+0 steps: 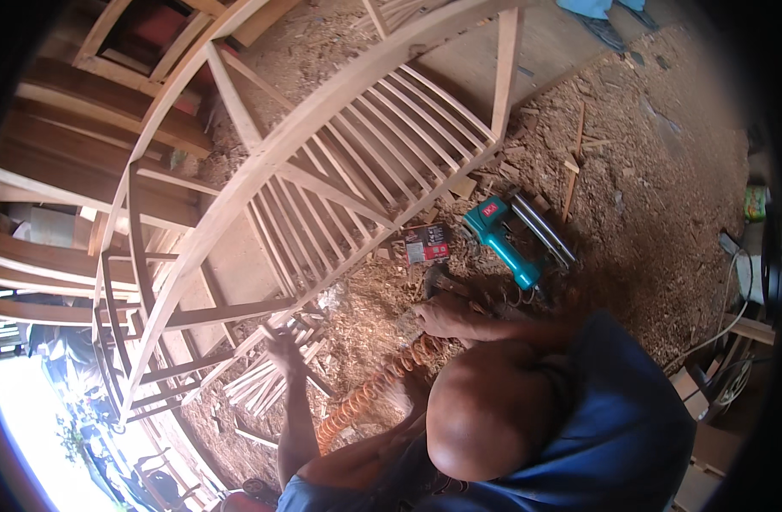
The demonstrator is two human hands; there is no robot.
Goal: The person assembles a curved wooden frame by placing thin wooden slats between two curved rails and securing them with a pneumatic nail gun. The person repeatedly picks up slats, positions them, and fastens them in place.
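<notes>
A sawdust-covered workshop floor point(656, 213) is seen from above. A large curved wooden frame with slats point(340, 171) is propped across the middle.

The left hand point(280, 346) is stretched forward on a straight, bare forearm. Its fingers are spread and loose, and it rests on or just over a bundle of loose wooden slats point(254, 380) lying beside the frame's lower rail. Nothing is gripped in it.

The right hand point(446, 316) is held further right with the elbow bent outward. Its fingers are curled at a dark tool, possibly a hammer point(435, 280), on the shavings. Whether the tool is actually clasped cannot be told.

An orange coiled air hose point(365, 397) runs between the two arms. A teal nail gun point(502, 239) and a small red and black box point(427, 243) lie just beyond the right hand.

As a judgement, a single slat is best separated from the bundle with the fingertips and lifted clear of the hose, so the pile is not scattered.
</notes>
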